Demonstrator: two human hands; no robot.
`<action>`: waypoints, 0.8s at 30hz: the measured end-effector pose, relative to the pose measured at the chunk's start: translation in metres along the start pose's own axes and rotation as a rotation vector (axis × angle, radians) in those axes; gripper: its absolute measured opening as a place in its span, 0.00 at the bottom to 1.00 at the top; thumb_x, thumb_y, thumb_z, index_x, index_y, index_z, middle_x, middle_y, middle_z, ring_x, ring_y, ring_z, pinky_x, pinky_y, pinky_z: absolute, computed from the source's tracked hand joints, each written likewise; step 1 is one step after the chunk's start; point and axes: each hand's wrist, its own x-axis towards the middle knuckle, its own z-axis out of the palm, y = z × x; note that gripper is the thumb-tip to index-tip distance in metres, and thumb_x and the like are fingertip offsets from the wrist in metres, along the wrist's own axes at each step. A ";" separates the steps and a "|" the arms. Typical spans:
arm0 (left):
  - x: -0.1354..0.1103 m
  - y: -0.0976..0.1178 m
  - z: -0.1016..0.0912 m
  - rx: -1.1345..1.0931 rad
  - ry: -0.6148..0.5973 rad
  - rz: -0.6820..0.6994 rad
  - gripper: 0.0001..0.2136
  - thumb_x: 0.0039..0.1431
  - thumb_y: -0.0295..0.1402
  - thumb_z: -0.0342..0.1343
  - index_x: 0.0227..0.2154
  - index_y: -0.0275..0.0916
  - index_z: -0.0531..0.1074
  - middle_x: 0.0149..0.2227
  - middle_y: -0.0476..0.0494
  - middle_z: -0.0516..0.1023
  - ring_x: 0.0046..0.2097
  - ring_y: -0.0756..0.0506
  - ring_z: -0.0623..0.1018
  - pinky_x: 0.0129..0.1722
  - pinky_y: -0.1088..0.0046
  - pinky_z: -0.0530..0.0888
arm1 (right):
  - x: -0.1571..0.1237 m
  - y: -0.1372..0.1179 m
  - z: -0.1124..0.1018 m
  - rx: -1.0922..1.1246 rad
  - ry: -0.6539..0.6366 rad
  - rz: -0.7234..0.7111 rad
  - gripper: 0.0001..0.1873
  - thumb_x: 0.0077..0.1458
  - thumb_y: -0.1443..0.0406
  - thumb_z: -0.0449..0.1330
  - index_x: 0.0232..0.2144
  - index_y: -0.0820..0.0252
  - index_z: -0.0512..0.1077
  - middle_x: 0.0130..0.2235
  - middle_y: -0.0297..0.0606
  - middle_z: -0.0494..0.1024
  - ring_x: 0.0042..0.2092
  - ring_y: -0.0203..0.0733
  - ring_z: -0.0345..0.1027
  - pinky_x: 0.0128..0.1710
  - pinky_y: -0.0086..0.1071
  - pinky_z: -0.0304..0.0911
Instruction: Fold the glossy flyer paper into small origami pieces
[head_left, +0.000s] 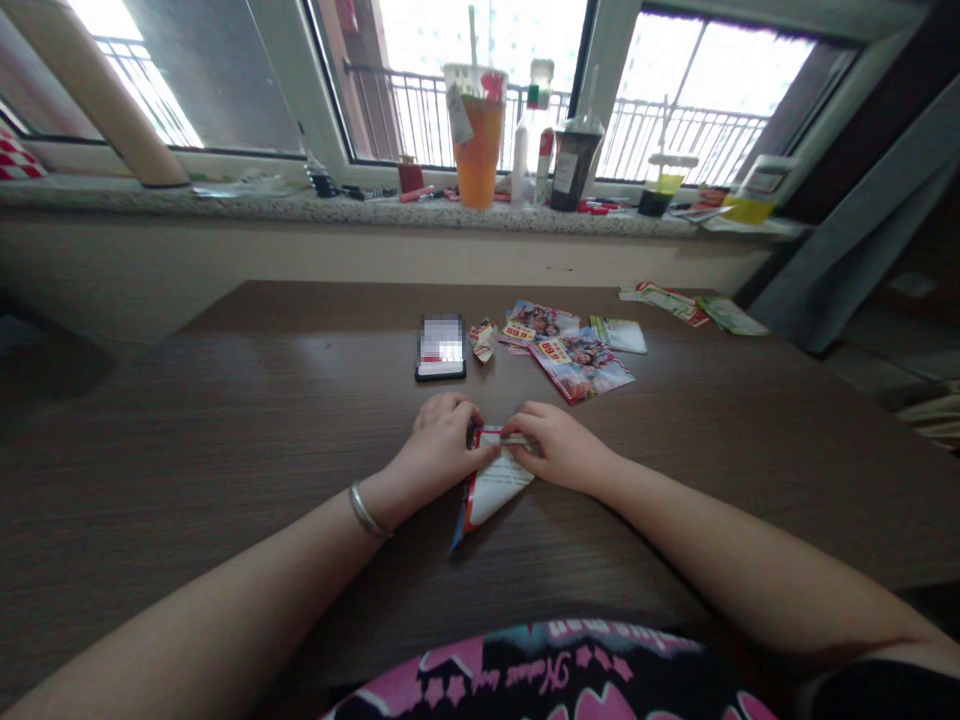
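- Head view: both hands meet at the middle of a dark wood table (187, 420), working one folded leaflet (491, 485).
- Left hand (439, 445) curled, fingers bent down over the leaflet's upper left edge, pinching it; silver bangle (365, 512) on that wrist.
- Right hand (559, 445) also curled, fingertips pressing the leaflet's top edge from the right; thumb side touches the paper.
- Hands nearly touch each other above the leaflet; how tight each grip is, cannot tell.
- Leaflet lies flat on the table, folded to a point that aims toward the person; white face up, red and blue along its left edge.
- Phone (440, 347) lies beyond the hands, screen up, well apart from them.
- Small crumpled paper (484, 340) just right of the phone.
- Loose flyers (577, 362) spread to the right of that, some overlapping; more flyers (664, 300) at the far right edge of the table.
- Sill (225, 205) behind the table holds an orange drink cup (478, 140) with straw, a white bottle (525, 150), a dark cup (574, 165), a yellow-green cup (660, 190) and small clutter.
- Cardboard tube (97, 90) leans at the left window.
- Pink and black shirt (555, 675) at the bottom edge.
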 end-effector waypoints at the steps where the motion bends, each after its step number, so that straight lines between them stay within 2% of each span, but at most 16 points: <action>1: 0.000 0.000 0.001 0.000 -0.002 0.000 0.16 0.51 0.44 0.60 0.37 0.37 0.71 0.45 0.39 0.69 0.51 0.36 0.68 0.54 0.57 0.64 | 0.000 0.000 0.000 -0.001 -0.001 -0.002 0.09 0.55 0.69 0.58 0.40 0.61 0.74 0.37 0.40 0.71 0.41 0.42 0.67 0.42 0.34 0.62; 11: 0.002 -0.006 0.008 -0.073 0.018 0.008 0.13 0.50 0.40 0.61 0.33 0.38 0.68 0.46 0.39 0.70 0.51 0.36 0.68 0.53 0.56 0.64 | 0.001 -0.001 0.000 -0.003 0.041 -0.021 0.09 0.54 0.69 0.58 0.39 0.62 0.73 0.39 0.42 0.72 0.43 0.43 0.66 0.46 0.36 0.62; 18: 0.003 -0.003 0.004 -0.077 0.008 0.048 0.09 0.51 0.35 0.61 0.31 0.38 0.67 0.45 0.40 0.74 0.52 0.37 0.70 0.58 0.50 0.58 | 0.000 0.000 0.000 -0.093 0.067 0.015 0.16 0.55 0.65 0.60 0.46 0.63 0.73 0.44 0.45 0.74 0.47 0.47 0.62 0.51 0.42 0.61; 22: 0.003 0.000 -0.001 -0.067 -0.010 0.106 0.07 0.51 0.35 0.62 0.29 0.40 0.69 0.41 0.44 0.77 0.58 0.35 0.66 0.62 0.44 0.50 | 0.000 0.004 -0.001 -0.094 0.076 0.006 0.14 0.55 0.64 0.60 0.44 0.60 0.76 0.46 0.44 0.74 0.49 0.47 0.61 0.53 0.43 0.59; 24: 0.003 0.002 -0.003 -0.080 -0.021 0.120 0.06 0.52 0.34 0.61 0.27 0.40 0.70 0.38 0.45 0.78 0.58 0.35 0.67 0.61 0.41 0.49 | 0.000 0.006 -0.001 -0.086 0.072 -0.007 0.13 0.56 0.64 0.60 0.43 0.59 0.76 0.46 0.44 0.74 0.50 0.47 0.61 0.54 0.43 0.58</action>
